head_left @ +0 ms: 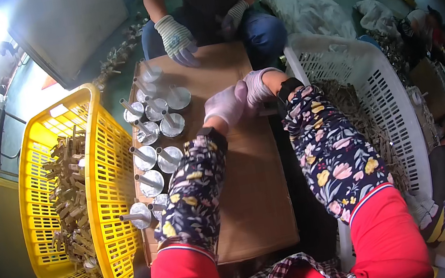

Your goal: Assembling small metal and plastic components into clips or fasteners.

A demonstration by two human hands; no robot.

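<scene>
My left hand [226,106] and my right hand [260,87] meet above the far right part of a brown cardboard sheet [248,193]. Both wear pale gloves, with fingers curled inward against each other. Whatever they may hold is hidden by the gloves. Left of my left hand, several silvery round discs with short tube stems [172,124] stand or lean in rough rows on the cardboard. My left sleeve partly covers the nearest disc.
A yellow basket [105,198] at left holds a heap of brownish metal-looking pieces [71,192]. At right, a white basket [390,95] contains thin brownish pieces [343,93]. Across the cardboard sits another person, whose gloved hand [177,38] hangs over its far edge. White sacks [307,9] lie behind.
</scene>
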